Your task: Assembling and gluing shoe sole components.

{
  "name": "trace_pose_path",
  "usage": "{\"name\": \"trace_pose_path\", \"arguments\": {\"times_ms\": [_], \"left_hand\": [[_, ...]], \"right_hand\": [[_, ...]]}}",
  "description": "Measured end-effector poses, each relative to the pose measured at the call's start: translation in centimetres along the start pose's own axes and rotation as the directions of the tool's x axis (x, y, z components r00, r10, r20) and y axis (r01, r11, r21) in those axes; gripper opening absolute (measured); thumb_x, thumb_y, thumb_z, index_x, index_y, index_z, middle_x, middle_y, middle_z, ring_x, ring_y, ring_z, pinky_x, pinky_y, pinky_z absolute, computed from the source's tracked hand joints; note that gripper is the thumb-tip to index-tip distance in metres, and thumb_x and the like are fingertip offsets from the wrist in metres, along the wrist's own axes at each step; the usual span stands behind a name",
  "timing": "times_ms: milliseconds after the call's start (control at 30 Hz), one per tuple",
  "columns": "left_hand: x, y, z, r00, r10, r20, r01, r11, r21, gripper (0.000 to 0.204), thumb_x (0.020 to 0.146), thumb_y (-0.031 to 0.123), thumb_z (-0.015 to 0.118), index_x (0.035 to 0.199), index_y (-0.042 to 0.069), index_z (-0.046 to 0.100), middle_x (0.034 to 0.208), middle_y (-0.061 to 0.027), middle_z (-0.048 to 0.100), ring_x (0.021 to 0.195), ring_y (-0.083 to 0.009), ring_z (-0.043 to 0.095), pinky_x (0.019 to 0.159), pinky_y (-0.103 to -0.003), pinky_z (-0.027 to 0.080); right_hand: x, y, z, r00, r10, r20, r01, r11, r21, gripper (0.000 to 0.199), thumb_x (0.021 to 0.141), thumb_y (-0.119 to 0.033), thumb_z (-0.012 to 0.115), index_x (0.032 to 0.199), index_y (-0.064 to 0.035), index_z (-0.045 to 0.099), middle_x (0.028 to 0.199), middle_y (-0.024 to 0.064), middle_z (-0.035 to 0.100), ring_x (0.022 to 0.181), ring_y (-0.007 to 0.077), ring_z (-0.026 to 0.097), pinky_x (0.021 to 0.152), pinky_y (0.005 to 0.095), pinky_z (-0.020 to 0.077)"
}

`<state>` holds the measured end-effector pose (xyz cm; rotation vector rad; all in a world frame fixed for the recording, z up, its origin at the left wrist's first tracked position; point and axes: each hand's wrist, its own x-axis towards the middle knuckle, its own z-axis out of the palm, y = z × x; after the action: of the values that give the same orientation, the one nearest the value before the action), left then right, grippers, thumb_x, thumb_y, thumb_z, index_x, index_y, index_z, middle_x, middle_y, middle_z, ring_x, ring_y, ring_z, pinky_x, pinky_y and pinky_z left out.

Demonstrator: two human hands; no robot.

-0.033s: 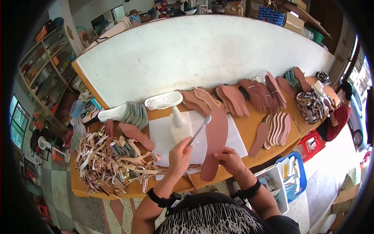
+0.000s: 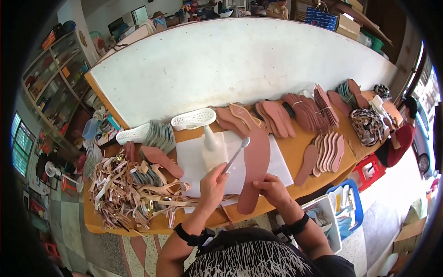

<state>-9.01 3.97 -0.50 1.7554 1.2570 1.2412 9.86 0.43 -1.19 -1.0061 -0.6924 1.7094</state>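
My left hand (image 2: pixel 213 184) grips a slim brush (image 2: pixel 236 154) whose head rests on the upper part of a long brown insole (image 2: pixel 256 161). My right hand (image 2: pixel 273 188) pins the insole's lower end against a white sheet (image 2: pixel 191 161) on the orange table (image 2: pixel 295 152). A white squeeze bottle (image 2: pixel 213 147) stands on the sheet just left of the brush. Both wrists wear dark bands.
A tangled pile of tan and pink straps (image 2: pixel 129 189) lies left of my hands. Two white perforated soles (image 2: pixel 194 119) and stacked brown insoles (image 2: pixel 300 108) line the back beneath a large white board (image 2: pixel 240 60). A blue basket (image 2: pixel 344 207) sits right; another person (image 2: pixel 397 138) works at the table's far end.
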Motion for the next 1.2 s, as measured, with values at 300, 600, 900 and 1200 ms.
{"name": "trace_pose_path", "arguments": {"times_ms": [300,600,900,1200], "left_hand": [[-2.3,-0.1,0.0,0.999,-0.016,0.038,0.014,0.999,0.053,0.026,0.077,0.005,0.057,0.102,0.002,0.054,0.081,-0.0143,0.059,0.066,-0.0214,0.057,0.059,-0.029,0.045],[-3.9,-0.2,-0.3,0.997,-0.004,0.082,-0.005,0.994,0.109,0.024,0.077,0.003,0.056,0.100,-0.001,0.053,0.077,-0.0130,0.058,0.063,-0.0167,0.053,0.058,-0.027,0.043],[-4.6,-0.4,-1.0,0.990,0.011,0.137,-0.025,0.995,0.101,0.025,0.076,0.005,0.056,0.101,0.003,0.053,0.078,-0.0153,0.057,0.064,-0.0267,0.056,0.057,-0.032,0.044],[-4.6,-0.9,-1.9,0.990,0.002,0.144,-0.019,0.993,0.117,0.024,0.077,0.005,0.056,0.100,0.001,0.054,0.079,-0.0153,0.058,0.066,-0.0270,0.056,0.058,-0.032,0.044]], "right_hand": [[0.8,0.4,-0.6,0.999,-0.016,-0.033,0.019,0.997,0.080,0.023,0.078,-0.002,0.052,0.100,0.0034,0.054,0.094,0.0104,0.058,0.084,0.0209,0.057,0.075,0.0326,0.0456],[1.8,0.4,-1.6,0.999,-0.036,-0.012,0.037,0.986,0.164,0.023,0.079,-0.003,0.051,0.101,0.0022,0.053,0.095,0.0095,0.057,0.086,0.0217,0.056,0.075,0.0330,0.0449],[2.7,-0.4,-2.5,0.998,-0.064,-0.020,0.066,0.973,0.220,0.020,0.080,-0.003,0.049,0.099,0.0023,0.053,0.095,0.0098,0.056,0.088,0.0223,0.054,0.080,0.0345,0.0423],[4.4,-0.9,-3.0,0.993,-0.078,-0.085,0.098,0.959,0.265,0.019,0.082,-0.005,0.048,0.099,0.0028,0.051,0.095,0.0102,0.055,0.087,0.0219,0.054,0.081,0.0342,0.0420]]}}
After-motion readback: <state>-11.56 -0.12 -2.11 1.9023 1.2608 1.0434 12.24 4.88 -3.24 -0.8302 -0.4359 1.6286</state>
